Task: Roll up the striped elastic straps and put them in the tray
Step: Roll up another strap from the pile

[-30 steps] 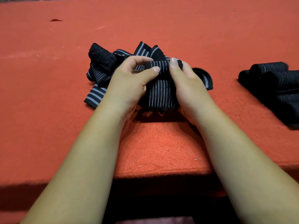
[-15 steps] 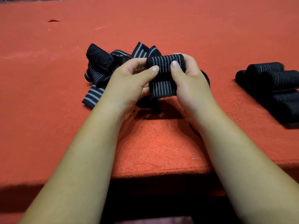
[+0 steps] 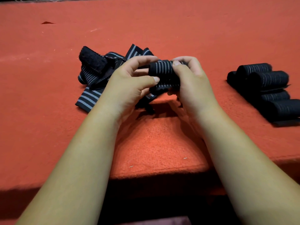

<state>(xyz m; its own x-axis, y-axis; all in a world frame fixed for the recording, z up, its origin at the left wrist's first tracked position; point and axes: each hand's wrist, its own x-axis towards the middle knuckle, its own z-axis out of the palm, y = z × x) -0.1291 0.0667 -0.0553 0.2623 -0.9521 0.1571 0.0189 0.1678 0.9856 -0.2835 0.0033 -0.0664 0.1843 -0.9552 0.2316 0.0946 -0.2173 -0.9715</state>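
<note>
Both hands are engaged on one striped strap (image 3: 162, 69), held between them and raised clear of the red felt surface (image 3: 154, 151). The left hand (image 3: 129, 83) pinches the roll's left end, thumb below and curled fingers over the top. The right hand (image 3: 193, 82) grips the other end, thumb pressed on the front face and fingers wrapped behind — a hold that, in my judgement, pins the turns from both ends so the elastic cannot spring open. Most of the strap is wound into a tight cylinder; a short loose tail (image 3: 162, 90) hangs beneath the thumbs, so rolling is judged nearly complete but not finished. Just beyond and outboard of the left hand lies a pile of unrolled straps (image 3: 95, 78), crossed over one another, one showing a fuzzy fastening pad (image 3: 92, 60). Well outboard of the right hand sit the finished rolls (image 3: 267, 82), side by side and touching. Whether they rest in a tray cannot be told — only a dark flat edge shows beneath them. Risk noted: easing either pinch before the tail is fastened would likely let the roll unwind.
</note>
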